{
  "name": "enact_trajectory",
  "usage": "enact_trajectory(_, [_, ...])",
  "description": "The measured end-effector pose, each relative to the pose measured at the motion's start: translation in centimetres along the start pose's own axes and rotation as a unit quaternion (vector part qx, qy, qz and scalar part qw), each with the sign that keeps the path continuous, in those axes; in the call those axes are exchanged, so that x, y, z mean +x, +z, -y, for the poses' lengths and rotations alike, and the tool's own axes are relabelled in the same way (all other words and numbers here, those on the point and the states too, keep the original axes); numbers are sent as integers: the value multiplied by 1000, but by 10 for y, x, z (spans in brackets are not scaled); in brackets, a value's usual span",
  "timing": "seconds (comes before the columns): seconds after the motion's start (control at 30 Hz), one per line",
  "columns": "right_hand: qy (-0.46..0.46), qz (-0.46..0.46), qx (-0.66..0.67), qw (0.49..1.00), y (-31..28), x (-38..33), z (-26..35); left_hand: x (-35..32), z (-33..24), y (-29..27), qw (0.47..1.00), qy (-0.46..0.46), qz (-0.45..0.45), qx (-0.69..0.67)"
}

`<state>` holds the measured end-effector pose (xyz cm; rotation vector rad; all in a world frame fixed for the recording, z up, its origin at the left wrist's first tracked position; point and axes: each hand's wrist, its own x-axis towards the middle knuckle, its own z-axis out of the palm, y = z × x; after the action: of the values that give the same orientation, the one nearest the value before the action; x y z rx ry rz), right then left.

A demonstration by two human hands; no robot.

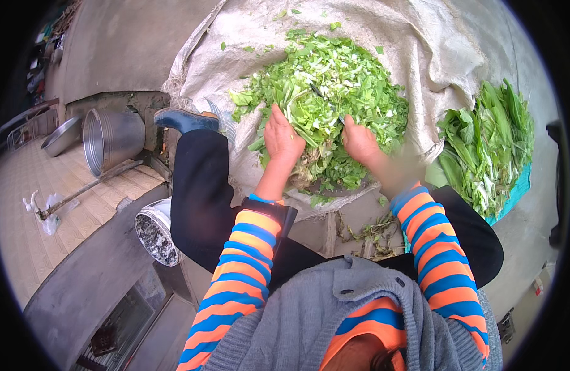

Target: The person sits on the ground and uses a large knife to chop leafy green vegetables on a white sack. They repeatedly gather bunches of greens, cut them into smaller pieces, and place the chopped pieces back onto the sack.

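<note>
My left hand is closed round a bunch of leafy greens, its fingers pressed against the pale stalks. In my right hand is a knife, gripped low by its handle; the dark blade points up and left over the greens, partly hidden among them. Both hands are above a broad heap of chopped greens, bright green with white stalk pieces. The heap lies on a spread whitish woven sack.
Whole leafy greens are stacked at the right on a teal sheet. Wilted scraps lie near my knees. At the left are a metal pot, a shallow basin, a stick and a white bucket.
</note>
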<state>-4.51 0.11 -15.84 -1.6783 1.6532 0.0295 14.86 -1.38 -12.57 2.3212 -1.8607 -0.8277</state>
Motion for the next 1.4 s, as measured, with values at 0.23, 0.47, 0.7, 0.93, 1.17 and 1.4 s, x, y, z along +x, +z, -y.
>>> enact_trajectory(0.23, [4, 20, -20, 1000, -2, -4, 4, -42, -39, 26, 998, -26, 50, 41])
enact_trajectory(0.47, [-3, -15, 41, 999, -12, -9, 13, -9, -15, 66, 995, -6, -78, 54])
enact_trajectory(0.7, [-184, -220, 122, 950, -45, -6, 49, 19, 43, 52, 983, 66, -62, -160])
enact_trajectory(0.93, [-89, -72, 30, 993, -17, 34, 31, 42, 95, 45, 973, 69, 142, -169])
enact_trajectory(1.17, [-73, -17, 1, 997, -13, 43, 40, 43, 111, 55, 972, 74, 178, -135])
enact_trajectory(1.4, [-150, -128, 119, 973, -13, 42, 42, 45, 121, 67, 976, 169, 136, 5])
